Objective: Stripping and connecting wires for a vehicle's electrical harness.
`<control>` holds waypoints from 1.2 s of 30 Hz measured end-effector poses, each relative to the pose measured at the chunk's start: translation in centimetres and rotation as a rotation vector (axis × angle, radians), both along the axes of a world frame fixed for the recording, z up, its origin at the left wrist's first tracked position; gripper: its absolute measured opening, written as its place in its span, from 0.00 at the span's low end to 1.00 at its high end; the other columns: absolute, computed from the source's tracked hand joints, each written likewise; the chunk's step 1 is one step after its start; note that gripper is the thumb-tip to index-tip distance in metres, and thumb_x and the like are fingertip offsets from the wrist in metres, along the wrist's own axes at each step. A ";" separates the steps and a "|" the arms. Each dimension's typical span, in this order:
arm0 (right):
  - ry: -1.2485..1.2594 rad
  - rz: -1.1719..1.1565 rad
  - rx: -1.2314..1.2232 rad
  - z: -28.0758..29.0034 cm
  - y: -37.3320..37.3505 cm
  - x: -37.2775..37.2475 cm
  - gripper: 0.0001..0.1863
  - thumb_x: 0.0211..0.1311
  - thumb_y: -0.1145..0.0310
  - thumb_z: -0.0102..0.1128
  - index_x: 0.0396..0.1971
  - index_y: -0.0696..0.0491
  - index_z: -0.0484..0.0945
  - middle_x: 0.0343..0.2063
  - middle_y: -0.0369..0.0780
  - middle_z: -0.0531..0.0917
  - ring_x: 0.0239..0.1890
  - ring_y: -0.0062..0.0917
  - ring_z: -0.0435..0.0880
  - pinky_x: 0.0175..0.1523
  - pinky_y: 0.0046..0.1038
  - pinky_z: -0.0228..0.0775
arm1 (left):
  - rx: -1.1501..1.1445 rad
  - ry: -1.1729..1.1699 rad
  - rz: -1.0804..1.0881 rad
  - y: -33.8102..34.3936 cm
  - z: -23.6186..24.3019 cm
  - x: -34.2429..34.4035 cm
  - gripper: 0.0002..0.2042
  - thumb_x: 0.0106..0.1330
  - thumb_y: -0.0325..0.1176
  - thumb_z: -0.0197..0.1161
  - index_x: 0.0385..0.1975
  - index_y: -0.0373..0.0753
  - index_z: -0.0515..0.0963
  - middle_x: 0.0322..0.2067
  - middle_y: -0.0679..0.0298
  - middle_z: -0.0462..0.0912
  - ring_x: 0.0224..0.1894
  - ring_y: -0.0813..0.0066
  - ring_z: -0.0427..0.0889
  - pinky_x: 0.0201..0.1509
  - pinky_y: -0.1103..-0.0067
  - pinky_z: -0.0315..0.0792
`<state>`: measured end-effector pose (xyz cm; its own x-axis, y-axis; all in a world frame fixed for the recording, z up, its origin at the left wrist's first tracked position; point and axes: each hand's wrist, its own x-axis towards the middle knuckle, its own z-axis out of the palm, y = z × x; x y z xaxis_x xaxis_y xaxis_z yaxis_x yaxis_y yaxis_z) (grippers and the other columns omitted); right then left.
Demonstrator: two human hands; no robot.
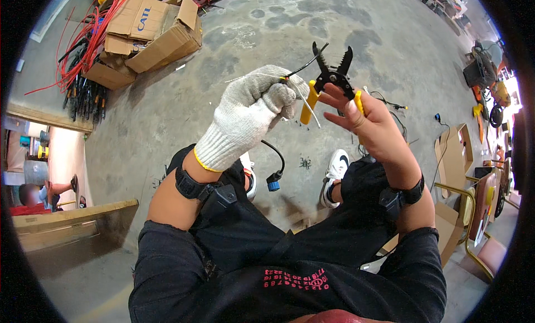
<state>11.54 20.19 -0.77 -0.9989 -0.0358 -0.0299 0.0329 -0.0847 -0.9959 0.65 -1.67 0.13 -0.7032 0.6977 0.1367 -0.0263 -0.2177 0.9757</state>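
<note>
Evidently, our left fingers (286,95) pinch wires (306,66) just past twelve o'clock; our right fingers (335,93) loosely hold the open-mouthed stripper (333,78) at one; that slack grip could let it slip.

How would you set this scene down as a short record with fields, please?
Left hand: in a white knit glove, gripping a thin black wire
Right hand: bare, holding a yellow-handled wire stripper
Stripper jaws: spread apart
Below left hand: black cable ending in a blue connector
Floor: grey
Upper left: cardboard boxes beside red cables
</note>
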 end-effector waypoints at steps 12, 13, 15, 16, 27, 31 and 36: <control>0.157 0.081 0.053 -0.2 -1.3 0.7 0.31 0.72 0.55 0.50 0.67 0.56 0.59 0.58 0.40 0.74 0.60 0.24 0.70 0.64 0.28 0.61 | -0.167 0.168 -0.014 0.5 -0.4 -0.1 0.13 0.68 0.36 0.60 0.47 0.36 0.76 0.37 0.65 0.83 0.33 0.82 0.78 0.35 0.84 0.74; 0.163 0.075 0.093 -0.2 -1.3 0.7 0.30 0.72 0.55 0.50 0.67 0.56 0.59 0.57 0.40 0.75 0.60 0.23 0.71 0.64 0.27 0.60 | -0.156 0.157 -0.019 0.4 -0.4 -0.1 0.13 0.68 0.36 0.61 0.46 0.36 0.77 0.37 0.66 0.83 0.33 0.83 0.78 0.35 0.85 0.74; 0.172 0.090 0.117 -0.2 -1.4 0.7 0.30 0.72 0.56 0.50 0.67 0.56 0.60 0.55 0.39 0.76 0.58 0.22 0.71 0.63 0.27 0.60 | -0.157 0.152 -0.015 0.5 -0.2 -0.2 0.13 0.68 0.36 0.61 0.46 0.36 0.77 0.36 0.66 0.83 0.32 0.83 0.78 0.34 0.85 0.74; 0.175 0.096 0.129 -0.2 -1.4 0.7 0.29 0.72 0.57 0.50 0.67 0.56 0.60 0.54 0.38 0.76 0.57 0.22 0.72 0.62 0.26 0.60 | -0.131 0.161 -0.008 0.5 -0.2 -0.2 0.13 0.68 0.36 0.61 0.46 0.37 0.77 0.35 0.67 0.83 0.31 0.83 0.78 0.34 0.85 0.73; 0.208 0.116 0.591 1.4 -0.9 0.9 0.28 0.70 0.64 0.52 0.66 0.56 0.60 0.45 0.49 0.79 0.47 0.33 0.79 0.54 0.29 0.68 | -0.308 0.147 0.002 0.6 0.5 0.2 0.13 0.68 0.33 0.62 0.48 0.35 0.77 0.32 0.68 0.82 0.31 0.84 0.78 0.35 0.84 0.73; 0.280 0.090 0.697 1.8 -1.0 1.0 0.28 0.66 0.69 0.54 0.65 0.56 0.61 0.48 0.53 0.77 0.51 0.46 0.77 0.56 0.35 0.67 | -0.404 0.220 -0.012 0.5 0.5 0.0 0.12 0.68 0.31 0.61 0.49 0.35 0.76 0.32 0.68 0.82 0.33 0.83 0.77 0.39 0.83 0.73; 0.308 0.093 0.716 1.6 -1.0 0.9 0.27 0.65 0.73 0.54 0.64 0.56 0.62 0.50 0.52 0.76 0.52 0.44 0.76 0.57 0.35 0.67 | -0.501 0.268 -0.030 0.5 1.1 0.1 0.10 0.68 0.28 0.59 0.46 0.34 0.77 0.30 0.68 0.81 0.33 0.83 0.77 0.39 0.84 0.73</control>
